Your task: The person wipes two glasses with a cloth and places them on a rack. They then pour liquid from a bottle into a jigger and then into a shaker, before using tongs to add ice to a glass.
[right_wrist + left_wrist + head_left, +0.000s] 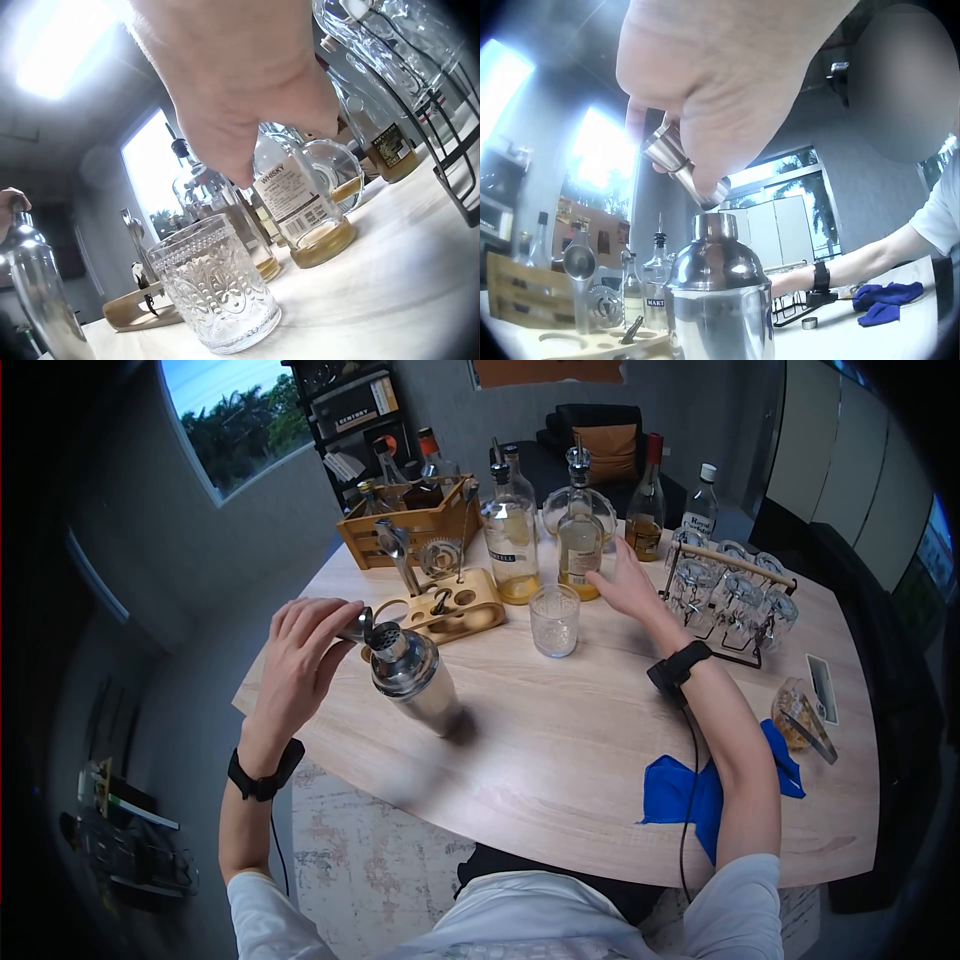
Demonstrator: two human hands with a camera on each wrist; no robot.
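My left hand (300,650) grips a steel jigger (676,163) and holds it tilted over the mouth of a cocktail shaker (425,690). The shaker stands on the table with its strainer top on and its small cap off. My right hand (630,585) is at a whisky bottle (296,206) that stands upright with a little amber liquid and a pourer in its neck. The thumb overlaps one side of the bottle; the other fingers extend past its far side, fairly straight. A patterned glass (555,622) stands just in front of that bottle.
A wooden bar-tool stand (475,620) and a bottle crate (365,545) are at the back left. More bottles (648,510) stand behind. At right are a rack of glass mugs (740,600), a blue cloth (670,790) and a jar with tongs (795,715).
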